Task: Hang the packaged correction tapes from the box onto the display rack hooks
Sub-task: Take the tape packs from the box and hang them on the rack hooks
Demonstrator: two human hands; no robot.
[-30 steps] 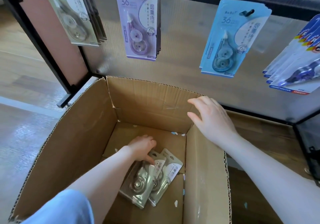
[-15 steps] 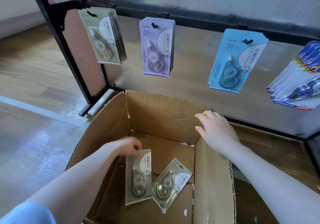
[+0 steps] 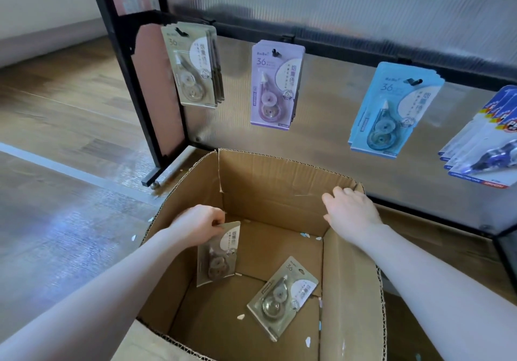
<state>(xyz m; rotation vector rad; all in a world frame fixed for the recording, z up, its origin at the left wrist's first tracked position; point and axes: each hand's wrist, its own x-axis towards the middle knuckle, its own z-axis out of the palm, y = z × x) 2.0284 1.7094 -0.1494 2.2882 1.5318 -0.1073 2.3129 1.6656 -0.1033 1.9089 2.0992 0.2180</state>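
So the left hand has one beige pack pinched by its top corner, fingers curled around the card edge, and the pack hangs clear of the floor of the box with its bottom end pointing down. The right hand isn't holding anything, it's just lying flat with loose fingers on the far right corner of the box rim, looks like it's steadying the thing. One more beige pack is lying flat and skewed on the box bottom, apart from the held one. My take on handling: these are super light, a stiff card back with a clear plastic blister over the tape, so no real weight and not fragile, but the card would bend if you grabbed it by the blister or squeezed hard. Top edge near the hang hole seems the best spot to grip, since that's the end that has to slide onto the hook where the beige stack already hangs. Next to it there's a purple stack and a blue stack, then some white-and-blue packs at the far right. Readable print: a big "36" on the beige, purple and blue cards, plus Chinese characters I can't make out; the brand line is too small.
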